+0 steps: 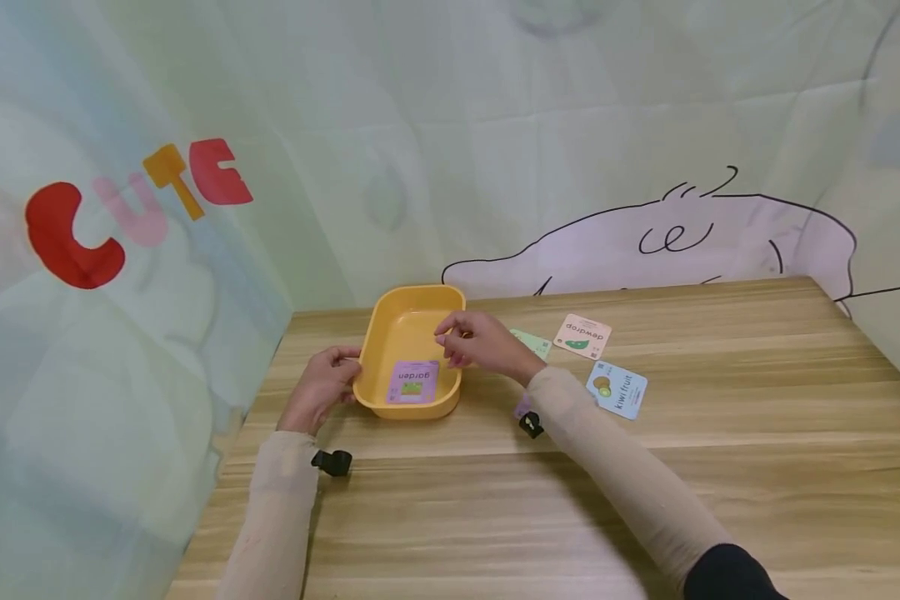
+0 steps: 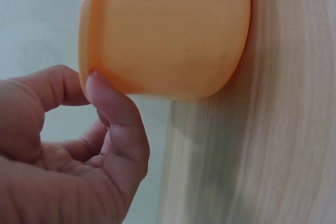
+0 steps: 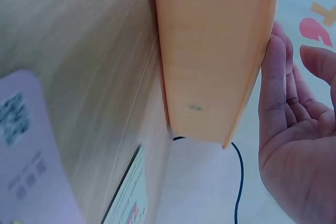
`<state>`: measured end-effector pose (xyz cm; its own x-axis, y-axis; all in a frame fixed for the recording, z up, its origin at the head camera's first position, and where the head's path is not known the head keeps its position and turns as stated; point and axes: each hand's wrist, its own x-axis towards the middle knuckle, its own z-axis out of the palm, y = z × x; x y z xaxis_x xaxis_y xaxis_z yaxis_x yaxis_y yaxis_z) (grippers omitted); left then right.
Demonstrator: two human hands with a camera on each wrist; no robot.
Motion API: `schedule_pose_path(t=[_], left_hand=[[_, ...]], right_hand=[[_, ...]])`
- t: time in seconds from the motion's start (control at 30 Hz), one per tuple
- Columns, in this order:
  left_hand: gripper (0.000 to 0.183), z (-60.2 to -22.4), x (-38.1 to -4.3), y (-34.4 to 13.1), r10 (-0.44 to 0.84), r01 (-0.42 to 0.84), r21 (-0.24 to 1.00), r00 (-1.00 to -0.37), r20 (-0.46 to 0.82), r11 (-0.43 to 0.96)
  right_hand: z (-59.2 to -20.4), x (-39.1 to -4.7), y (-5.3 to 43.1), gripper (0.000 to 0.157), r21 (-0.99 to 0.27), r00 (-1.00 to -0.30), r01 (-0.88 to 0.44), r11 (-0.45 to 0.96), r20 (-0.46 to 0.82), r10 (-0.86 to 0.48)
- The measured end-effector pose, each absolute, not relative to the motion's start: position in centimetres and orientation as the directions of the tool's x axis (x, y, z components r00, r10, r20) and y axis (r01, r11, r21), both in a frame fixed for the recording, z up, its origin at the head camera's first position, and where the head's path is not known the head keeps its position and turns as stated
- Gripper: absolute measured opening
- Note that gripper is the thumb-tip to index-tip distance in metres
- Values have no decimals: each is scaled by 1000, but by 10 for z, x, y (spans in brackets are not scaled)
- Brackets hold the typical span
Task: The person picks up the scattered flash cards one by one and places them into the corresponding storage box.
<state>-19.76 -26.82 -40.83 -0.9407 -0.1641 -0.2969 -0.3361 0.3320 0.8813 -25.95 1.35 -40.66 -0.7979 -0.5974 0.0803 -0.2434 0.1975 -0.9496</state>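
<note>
A yellow plastic tray (image 1: pixel 401 333) stands on the wooden table, with a purple "garden" card (image 1: pixel 414 382) lying inside it. My left hand (image 1: pixel 321 390) pinches the tray's left rim between thumb and finger; the left wrist view shows this grip on the orange-looking wall (image 2: pixel 168 35) up close. Over the tray's right rim is my right hand (image 1: pixel 487 343), fingers loosely bent. In the right wrist view its fingers (image 3: pixel 274 87) lie against the rim, thumb apart, and no card shows between them.
Right of the tray lie a pink "dewdrop" card (image 1: pixel 583 336), a blue "kiwi fruit" card (image 1: pixel 617 390), a green card (image 1: pixel 534 343) partly behind the right hand, and a purple card (image 3: pixel 37 156) mostly hidden by the right forearm in the head view. A printed curtain (image 1: pixel 390 167) hangs behind the table.
</note>
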Motion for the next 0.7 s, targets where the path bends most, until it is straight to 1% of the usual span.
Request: schedule_pose_path(t=[0.07,0.33,0.57,0.7], left_hand=[[39,-408,-198,-268,-167,-339,881,-939,-299,330],[38,-408,-198,-267,-168,-343,880,-938,-303,330],[39,-408,-197,-268,-164,-341,881,-939,-302,329],[39,-408,-196,-268,-159,-339,882,-940,-303,327]], right_hand=[[-406,-259,17,30,-950,-797,-242,196,79,-598],[-404,-258,29,29,-948,-793,-242,207,71,-605],[-405,-259,40,24,-947,-799,-231,221,55,-599],[-406,-260,48,26,-948,-795,-231,218,55,-605]])
